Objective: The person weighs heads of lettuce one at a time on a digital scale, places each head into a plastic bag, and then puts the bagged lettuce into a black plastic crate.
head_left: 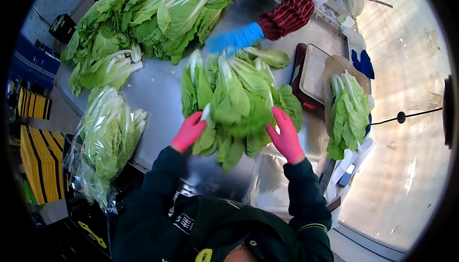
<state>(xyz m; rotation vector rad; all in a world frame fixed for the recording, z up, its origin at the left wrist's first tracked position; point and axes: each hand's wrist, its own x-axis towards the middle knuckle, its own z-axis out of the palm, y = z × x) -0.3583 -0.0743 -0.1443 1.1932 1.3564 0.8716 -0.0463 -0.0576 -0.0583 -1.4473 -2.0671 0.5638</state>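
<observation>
In the middle of the metal table lies a loose pile of long-leaved green cabbage (229, 94) with white stalks, its front leaves blurred by motion. My left hand (189, 132), in a pink glove, closes on the pile's left edge beside a white stalk. At the right edge my right hand (287, 136), also pink-gloved, has thumb and fingers apart against the leaves. Across the table, another person's blue-gloved hand (236, 38) reaches over the stalk ends, smeared by movement; whether it grips anything is unclear.
A big heap of leafy cabbage (158, 18) covers the far left. Cabbage in a clear plastic bag (107, 137) lies at the left edge. To the right stand a scale (313, 78) and another cabbage bunch (347, 113). Clear plastic film (272, 180) lies near my right forearm.
</observation>
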